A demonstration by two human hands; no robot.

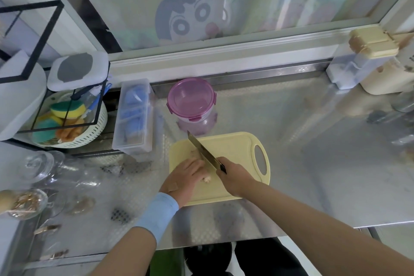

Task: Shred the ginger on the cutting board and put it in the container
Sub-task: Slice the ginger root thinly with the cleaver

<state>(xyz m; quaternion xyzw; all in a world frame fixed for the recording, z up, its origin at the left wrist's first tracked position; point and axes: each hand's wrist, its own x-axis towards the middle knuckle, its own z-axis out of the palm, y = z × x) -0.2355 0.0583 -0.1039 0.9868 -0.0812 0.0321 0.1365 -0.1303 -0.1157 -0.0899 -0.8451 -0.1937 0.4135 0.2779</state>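
A pale yellow cutting board (233,148) lies on the steel counter. My left hand (184,177) rests on the board's left part, fingers bent over the ginger, which is mostly hidden; small pale ginger pieces (207,179) show beside it and more bits (193,153) near the blade. My right hand (233,178) grips the dark handle of a knife (201,151), its blade slanting up-left right next to my left fingers. Behind the board stands a clear round container with a pink clip-on lid (191,101), closed.
A clear oblong box with blue cloths (134,116) stands left of the container. A wire rack with sponges in a white basket (67,123) is at far left, glass jars (44,170) in front. Cream-lidded dispensers (371,60) sit at back right.
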